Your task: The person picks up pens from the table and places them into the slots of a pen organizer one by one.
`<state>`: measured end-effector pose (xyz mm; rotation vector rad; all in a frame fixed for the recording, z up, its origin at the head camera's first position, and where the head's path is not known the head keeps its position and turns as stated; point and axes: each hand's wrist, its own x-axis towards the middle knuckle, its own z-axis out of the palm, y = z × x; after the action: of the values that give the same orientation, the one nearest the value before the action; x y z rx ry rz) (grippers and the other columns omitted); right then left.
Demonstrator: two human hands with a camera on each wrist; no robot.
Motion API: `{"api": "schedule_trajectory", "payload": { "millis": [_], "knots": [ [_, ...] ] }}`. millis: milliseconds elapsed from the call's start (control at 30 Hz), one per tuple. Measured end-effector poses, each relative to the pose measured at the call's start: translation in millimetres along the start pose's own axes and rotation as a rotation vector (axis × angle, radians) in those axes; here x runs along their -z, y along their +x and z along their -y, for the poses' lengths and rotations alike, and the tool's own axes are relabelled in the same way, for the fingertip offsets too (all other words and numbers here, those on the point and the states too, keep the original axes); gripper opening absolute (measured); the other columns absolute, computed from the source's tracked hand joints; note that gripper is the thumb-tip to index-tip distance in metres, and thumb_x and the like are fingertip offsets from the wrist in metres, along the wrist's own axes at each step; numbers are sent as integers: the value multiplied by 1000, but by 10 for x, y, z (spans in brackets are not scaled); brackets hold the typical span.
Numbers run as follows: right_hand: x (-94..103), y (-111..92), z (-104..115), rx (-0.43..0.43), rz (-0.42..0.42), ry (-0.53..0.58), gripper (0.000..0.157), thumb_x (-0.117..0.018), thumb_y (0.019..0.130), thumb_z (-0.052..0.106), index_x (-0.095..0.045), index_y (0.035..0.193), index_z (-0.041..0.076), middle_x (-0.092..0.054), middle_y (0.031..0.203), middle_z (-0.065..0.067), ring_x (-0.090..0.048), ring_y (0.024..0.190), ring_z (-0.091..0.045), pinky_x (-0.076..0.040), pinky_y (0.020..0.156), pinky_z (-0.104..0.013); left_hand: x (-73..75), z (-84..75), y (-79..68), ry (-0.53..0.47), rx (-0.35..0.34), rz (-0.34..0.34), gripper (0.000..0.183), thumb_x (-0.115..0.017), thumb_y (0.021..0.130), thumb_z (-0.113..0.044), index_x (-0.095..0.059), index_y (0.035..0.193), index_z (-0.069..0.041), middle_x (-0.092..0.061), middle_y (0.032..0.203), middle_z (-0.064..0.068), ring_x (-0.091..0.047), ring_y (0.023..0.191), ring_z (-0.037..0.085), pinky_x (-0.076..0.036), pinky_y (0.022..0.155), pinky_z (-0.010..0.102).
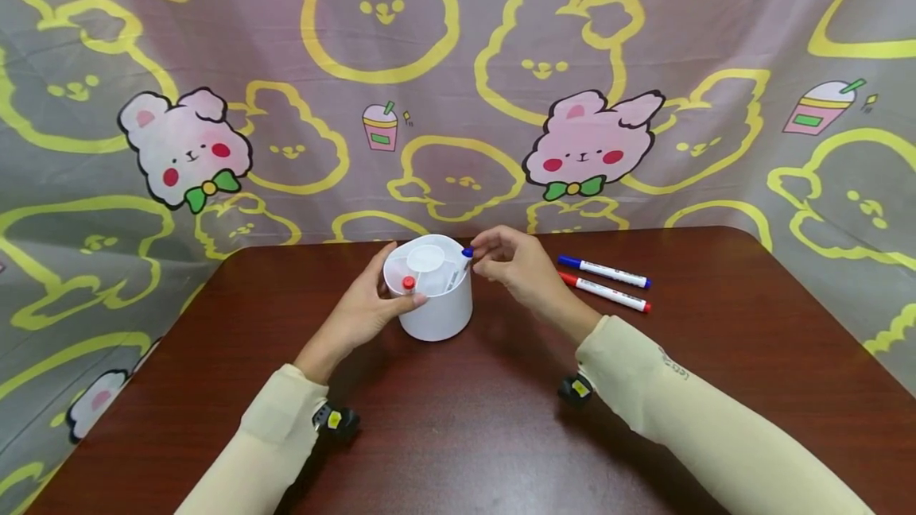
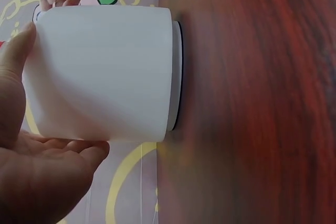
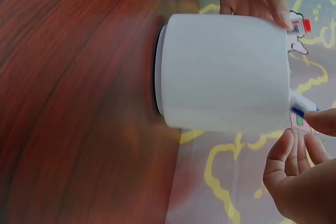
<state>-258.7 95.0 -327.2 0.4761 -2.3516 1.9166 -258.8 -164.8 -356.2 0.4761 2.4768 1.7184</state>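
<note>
A white round pen holder (image 1: 435, 318) with an inner divider stands upright on the table. My left hand (image 1: 361, 304) grips it from the left, thumb over the near rim and fingers round the far side. A marker with a red end (image 1: 409, 283) stands in it beside that thumb. At the right rim, a marker with a blue end (image 1: 467, 253) leans inside the holder, its end sticking out. My right hand (image 1: 518, 265) pinches this blue end at the fingertips; in the right wrist view the thumb (image 3: 321, 121) lies against it, other fingers curled below.
To the right on the brown table (image 1: 444, 435) lie a blue-capped marker (image 1: 608, 271) and a red-capped marker (image 1: 608, 292), side by side. Behind the table hangs a patterned curtain (image 1: 458, 118), close to its back edge.
</note>
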Motion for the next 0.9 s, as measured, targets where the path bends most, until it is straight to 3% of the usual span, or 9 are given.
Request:
{"api": "schedule_trajectory", "payload": {
  "millis": [100, 333, 633, 900],
  "knots": [
    [94, -19, 1, -6, 2, -19, 30, -71, 91, -4, -66, 120, -7, -68, 110, -23, -65, 86, -16, -56, 75, -25, 33, 1, -17, -10, -7, 16, 96, -79, 94, -9, -17, 167, -9, -45, 160, 18, -53, 140, 32, -50, 108, 29],
    [423, -85, -9, -37, -29, -87, 28, -70, 96, 0, -66, 123, -3, -69, 111, -18, -67, 91, -19, -56, 78, -23, 116, 18, -39, -20, -16, 47, 94, -76, 96, -9, -16, 167, -5, -39, 165, 19, -42, 152, 35, -38, 121, 50],
    [853, -231, -79, -140, -63, -113, 31, -70, 100, 8, -63, 129, -1, -70, 113, -4, -69, 97, -11, -59, 83, -20, 185, 25, -65, -16, -21, 76, 91, -73, 99, -10, -14, 168, -4, -29, 171, 16, -34, 156, 34, -35, 122, 47],
    [1219, -374, -216, -117, -90, -183, 31, -67, 101, 7, -60, 129, -5, -67, 109, 8, -69, 95, -1, -59, 83, -18, 200, 15, -97, -19, -26, 98, 87, -71, 101, -12, -16, 167, -3, -28, 171, 18, -32, 157, 35, -34, 122, 46]
  ]
}}
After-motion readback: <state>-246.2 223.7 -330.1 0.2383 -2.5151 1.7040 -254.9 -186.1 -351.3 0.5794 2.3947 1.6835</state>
